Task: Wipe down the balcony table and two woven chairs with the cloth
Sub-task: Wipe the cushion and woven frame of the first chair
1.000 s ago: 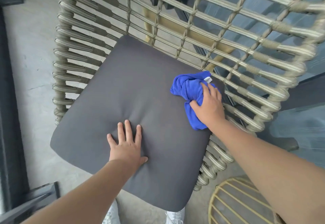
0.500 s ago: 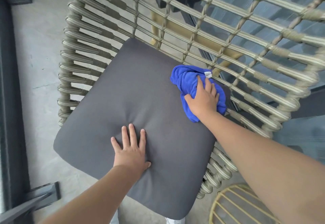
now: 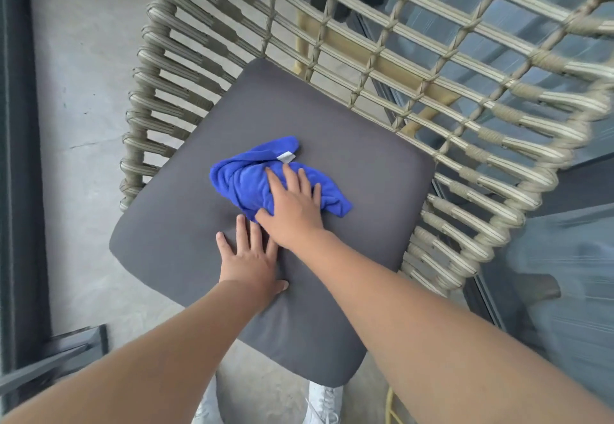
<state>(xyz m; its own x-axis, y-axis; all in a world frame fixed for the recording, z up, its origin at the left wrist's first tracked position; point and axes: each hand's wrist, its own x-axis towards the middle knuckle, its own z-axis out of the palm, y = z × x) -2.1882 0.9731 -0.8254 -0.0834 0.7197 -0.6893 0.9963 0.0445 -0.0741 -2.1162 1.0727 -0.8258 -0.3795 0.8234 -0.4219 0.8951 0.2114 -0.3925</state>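
Overhead, the head view showed one woven chair (image 3: 432, 97) with one grey cushion (image 3: 349, 157). One blue cloth (image 3: 246, 184) lay bunched near the cushion's middle. Two hands were down: the right hand (image 3: 292, 210) pressed on the cloth with straight, spread fingers, and the left hand (image 3: 249, 260) lay flat on the cushion just beside it, fingers straight, holding nothing. Two white shoes (image 3: 324, 403) showed below.

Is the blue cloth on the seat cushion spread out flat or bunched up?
Bunched up. The blue cloth lies crumpled in folds on the grey cushion, under the right hand, its white tag showing.
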